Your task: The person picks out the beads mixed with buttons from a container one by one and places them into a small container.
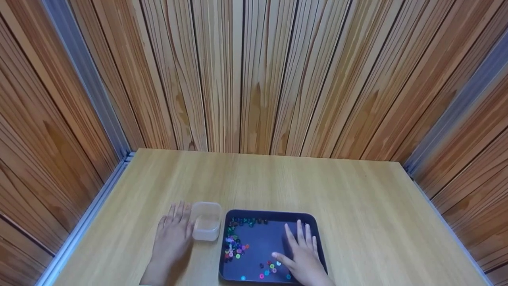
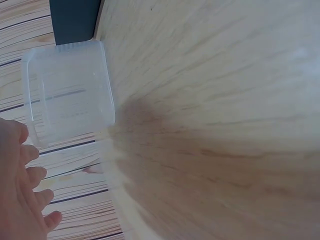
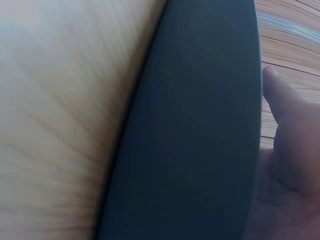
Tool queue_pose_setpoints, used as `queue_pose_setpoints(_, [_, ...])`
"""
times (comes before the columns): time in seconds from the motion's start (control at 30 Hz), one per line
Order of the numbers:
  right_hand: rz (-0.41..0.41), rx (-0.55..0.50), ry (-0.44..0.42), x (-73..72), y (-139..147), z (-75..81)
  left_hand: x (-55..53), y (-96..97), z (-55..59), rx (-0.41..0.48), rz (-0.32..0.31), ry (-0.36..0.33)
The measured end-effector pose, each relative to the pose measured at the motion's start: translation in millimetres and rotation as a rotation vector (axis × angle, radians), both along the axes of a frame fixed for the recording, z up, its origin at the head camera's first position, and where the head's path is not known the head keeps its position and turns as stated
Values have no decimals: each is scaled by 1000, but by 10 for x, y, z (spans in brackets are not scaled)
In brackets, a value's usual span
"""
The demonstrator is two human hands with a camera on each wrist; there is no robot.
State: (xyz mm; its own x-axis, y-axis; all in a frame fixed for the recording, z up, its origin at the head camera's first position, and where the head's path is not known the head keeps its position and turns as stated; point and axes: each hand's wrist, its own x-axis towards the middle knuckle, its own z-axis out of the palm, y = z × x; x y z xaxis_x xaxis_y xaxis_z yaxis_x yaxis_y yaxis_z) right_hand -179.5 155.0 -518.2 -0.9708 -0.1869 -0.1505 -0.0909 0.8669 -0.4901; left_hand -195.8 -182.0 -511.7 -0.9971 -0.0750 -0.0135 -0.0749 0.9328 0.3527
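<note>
My left hand (image 1: 172, 238) lies beside a clear plastic container (image 1: 207, 235), its fingers extended along the container's left side. In the left wrist view the fingertips are right by the wall of the container (image 2: 70, 95). Over the right part of a dark tray (image 1: 262, 238) is my right hand (image 1: 303, 254), fingers spread, with nothing held. Small colourful beads lie in the tray: dark green ones (image 1: 250, 221) along the far edge, mixed bright ones (image 1: 234, 248) at the left, and several (image 1: 272, 267) near the right thumb. In the right wrist view the tray's side wall (image 3: 185, 120) hides part of that hand.
The tray and container stand side by side on a light wooden table (image 1: 254, 178). Wood-plank panels (image 1: 258, 79) rise behind the table and at both sides, with metal strips (image 1: 95, 79) at the corners.
</note>
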Motion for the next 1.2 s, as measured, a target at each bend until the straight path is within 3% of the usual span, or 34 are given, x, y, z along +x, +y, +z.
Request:
queue_pose_setpoints(0.23, [0, -2, -7, 5, 8, -2, 5, -5, -35, 14, -2, -10])
queue_pose_setpoints(0.43, [20, -19, 44, 36, 13, 14, 55, -22, -84, 7, -27, 108])
queue_pose_setpoints(0.53, [23, -20, 50, 38, 7, 24, 70, -19, -106, 6, -30, 134])
queue_pose_setpoints(0.97, [33, -10, -5, -3, -66, 21, 82, 1, -104, -16, -26, 86])
queue_pose_setpoints(1.2, [59, -146, -80, -71, -140, 142, 67, 4, -99, -7, -15, 70])
